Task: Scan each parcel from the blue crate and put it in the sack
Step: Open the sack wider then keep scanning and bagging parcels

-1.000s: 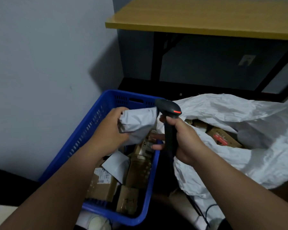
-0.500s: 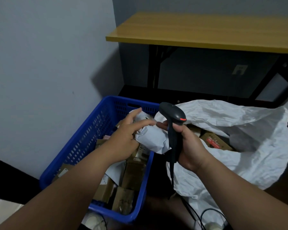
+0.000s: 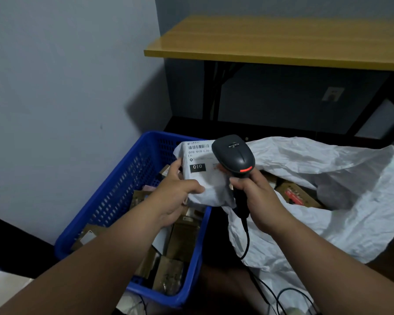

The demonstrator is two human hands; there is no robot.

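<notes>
While a white poly mailer parcel [image 3: 203, 178] is gripped along its lower left edge by the left hand [image 3: 178, 196], with the thumb on top and the fingers curled beneath, its printed label with barcode and a black "010" block is turned up toward the camera. It is held above the near right part of the blue crate [image 3: 114, 198], in which brown cardboard parcels [image 3: 182, 237] are piled. A black handheld barcode scanner [image 3: 236, 158] is held by its handle in the right hand [image 3: 257, 198], all fingers wrapped round it; its head overlaps the label's right edge, and a red light is seen at the base of the head. A black cable [image 3: 247, 242] hangs from the handle. Just right of the crate lies the open white sack [image 3: 328, 178], with cardboard boxes [image 3: 298, 196] inside. A wooden tabletop [image 3: 282, 42] is seen behind.
</notes>
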